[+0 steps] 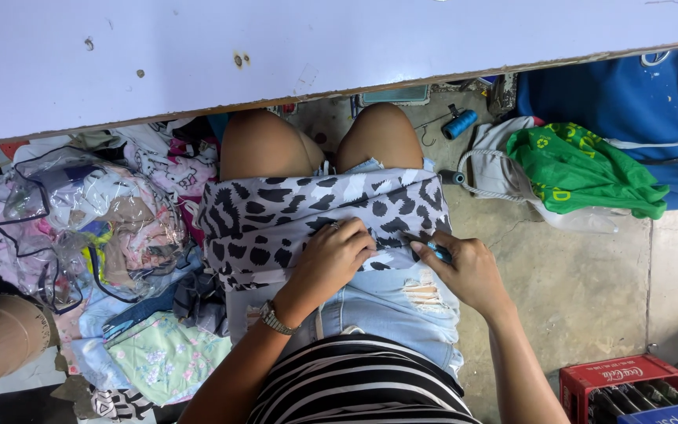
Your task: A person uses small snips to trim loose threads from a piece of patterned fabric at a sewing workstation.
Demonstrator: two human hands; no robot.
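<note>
Soft, light grey spotted fabric [315,212] draped over the lap.
Left hand [331,259] presses it flat; right hand [464,271] pinches a small blue tool [439,251] at its edge.

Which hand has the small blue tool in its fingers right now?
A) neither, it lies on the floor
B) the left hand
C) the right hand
C: the small blue tool sits in the right hand, at the edge of the grey spotted cloth, while the left hand presses flat on that cloth.
</note>
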